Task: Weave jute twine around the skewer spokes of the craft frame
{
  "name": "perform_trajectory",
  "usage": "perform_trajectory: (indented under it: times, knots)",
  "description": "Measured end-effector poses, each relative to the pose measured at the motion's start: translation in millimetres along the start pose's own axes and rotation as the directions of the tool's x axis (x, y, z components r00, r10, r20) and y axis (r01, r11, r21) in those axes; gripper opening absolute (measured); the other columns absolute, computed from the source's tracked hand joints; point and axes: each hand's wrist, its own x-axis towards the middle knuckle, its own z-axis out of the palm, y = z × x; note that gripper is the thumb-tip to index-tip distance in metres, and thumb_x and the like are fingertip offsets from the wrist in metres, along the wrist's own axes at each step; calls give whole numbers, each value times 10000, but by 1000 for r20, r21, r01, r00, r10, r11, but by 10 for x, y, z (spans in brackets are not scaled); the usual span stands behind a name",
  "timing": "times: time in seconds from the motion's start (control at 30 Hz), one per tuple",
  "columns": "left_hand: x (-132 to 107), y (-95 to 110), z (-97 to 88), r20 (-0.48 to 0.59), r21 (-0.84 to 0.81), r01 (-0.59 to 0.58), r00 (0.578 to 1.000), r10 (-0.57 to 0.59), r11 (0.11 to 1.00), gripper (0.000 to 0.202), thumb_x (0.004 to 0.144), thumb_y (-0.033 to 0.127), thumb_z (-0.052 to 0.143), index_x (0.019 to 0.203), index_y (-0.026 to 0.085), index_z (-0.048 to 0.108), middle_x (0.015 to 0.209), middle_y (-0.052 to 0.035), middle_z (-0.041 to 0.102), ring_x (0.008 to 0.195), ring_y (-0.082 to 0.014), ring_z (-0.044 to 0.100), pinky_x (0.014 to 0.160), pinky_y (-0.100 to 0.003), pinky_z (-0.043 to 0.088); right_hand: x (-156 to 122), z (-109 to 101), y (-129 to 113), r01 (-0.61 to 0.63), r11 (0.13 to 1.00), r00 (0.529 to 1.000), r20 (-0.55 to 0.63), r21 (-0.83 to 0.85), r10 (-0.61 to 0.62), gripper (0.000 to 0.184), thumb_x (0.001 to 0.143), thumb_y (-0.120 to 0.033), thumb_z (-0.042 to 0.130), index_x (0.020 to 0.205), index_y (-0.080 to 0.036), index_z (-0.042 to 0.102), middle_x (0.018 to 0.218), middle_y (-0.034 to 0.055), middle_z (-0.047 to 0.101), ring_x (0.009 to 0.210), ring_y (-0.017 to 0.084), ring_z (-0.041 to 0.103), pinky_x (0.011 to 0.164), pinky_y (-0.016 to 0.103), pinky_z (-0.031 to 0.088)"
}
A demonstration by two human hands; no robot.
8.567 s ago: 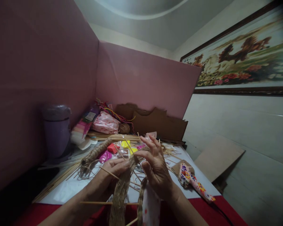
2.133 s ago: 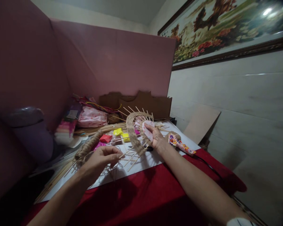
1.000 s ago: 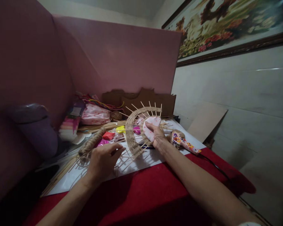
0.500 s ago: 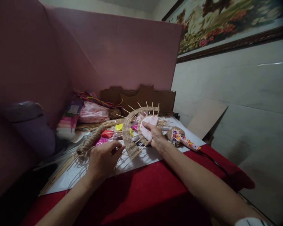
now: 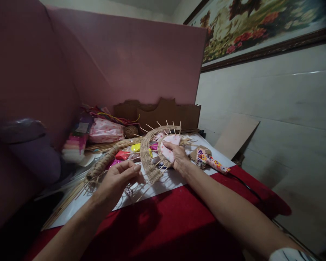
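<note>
My right hand grips a half-round woven piece by its centre, thumb on top of the white, pink-spotted cloth pad. Thin wooden sticks fan outward from this middle, and a wide curved band of woven jute twine crosses them. Just left of the band's lower end, my left hand is closed in a pinch on a thin strand of twine, hard to see at the fingertips. Loose twine loops hang below those fingers. Behind the left hand lies a roll of twine.
A flower-patterned glue gun with a black cord lies at right on the white sheet over red cloth. Bundled sticks lie at left. Packets, a spotted cloth bundle and cardboard stand behind.
My left hand has turned, its fingers now reaching farther toward the lower end of the woven band. The right hand keeps its grip on the piece. The view has shifted slightly.
</note>
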Motion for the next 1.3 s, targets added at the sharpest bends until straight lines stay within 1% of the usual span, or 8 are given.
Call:
perform_trajectory:
  times: [0.1,0.17,0.23,0.3,0.43,0.93,1.2,1.3]
  knots:
    - [-11,-22,41,9,266,-113,993,115,957,202,749,314,625,640,156,561,582,4,569,549,-107,491,530,-230,368,-4,5,8,12,1000,1000,-3,-3,-12,128,611,-15,661,697,-90,603,545,23,657,466,137,611,483,245,546]
    - [-18,-67,67,107,506,-292,955,277,812,80,760,225,608,720,158,620,671,-12,592,607,-115,516,562,-236,389,1,4,12,22,1000,1000,-6,-4,-22,129,609,-23,668,697,-92,603,545,22,658,461,138,607,480,251,547]
    - [-16,-132,80,258,644,-473,874,412,601,120,792,131,539,816,179,646,787,-28,608,692,-126,549,622,-250,414,11,1,15,25,1000,1000,-5,-5,-25,136,605,-31,676,702,-95,604,551,25,661,467,141,610,482,254,547]
    - [-8,-194,79,360,705,-554,817,450,442,207,801,70,490,863,194,643,851,-35,601,730,-127,561,646,-258,429,23,-3,19,29,1000,1000,-3,-5,-29,149,598,-36,684,706,-100,605,559,26,664,474,143,613,482,249,545]
    - [-1,-239,65,429,767,-567,801,418,300,228,810,48,463,885,191,625,858,-38,578,720,-127,560,629,-255,444,42,-4,30,40,999,999,5,-1,-40,165,584,-46,698,706,-108,604,573,29,671,477,147,614,481,255,546]
    - [-40,-171,115,499,790,-574,806,318,215,221,854,36,376,838,161,557,842,-38,523,699,-134,487,606,-264,411,-33,18,-2,21,1000,1000,0,-21,-21,133,601,-43,671,698,-107,606,547,20,662,475,144,613,489,249,545]
    - [-21,-238,129,431,791,-546,817,384,276,184,849,71,423,843,160,584,835,-46,544,700,-136,518,609,-273,430,20,7,33,27,1000,1000,14,-8,-27,141,601,-35,674,699,-105,601,571,28,672,472,142,610,473,253,541]
    - [-10,-215,127,354,732,-540,823,444,416,140,838,115,478,844,167,607,825,-42,571,697,-129,533,613,-266,441,41,-1,38,5,1000,1000,21,-10,-5,146,601,-27,673,703,-102,601,568,34,671,471,146,611,476,257,545]
